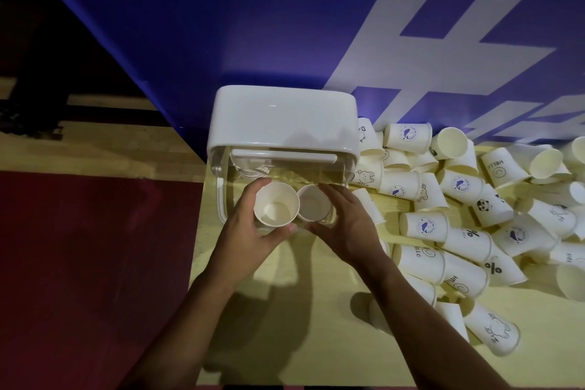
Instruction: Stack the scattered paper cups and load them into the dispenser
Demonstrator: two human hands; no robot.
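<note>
**Paper cups gripped at the dispenser's mouth**

Paper is what both hands close on. The left hand [253, 231] curls round the first cup [276, 204], thumb and fingers on its wall just under the rim. The right hand [345, 225] wraps the second cup [311, 204], which touches the first side by side. Both mouths face up. Whether each is one cup or the top of a nested stack cannot be told.

The pair sits at the clear body of the dispenser [304, 172], below its raised white lid [285, 117].

Such cups are likely light and thin-walled, and a hard squeeze would buckle them. The rolled rim is probably the stiffest part, so a loose hold round the upper wall suits best.

Scattered cups [474, 199] lie heaped on their sides just right of the dispenser, across the yellow table [285, 310].
</note>
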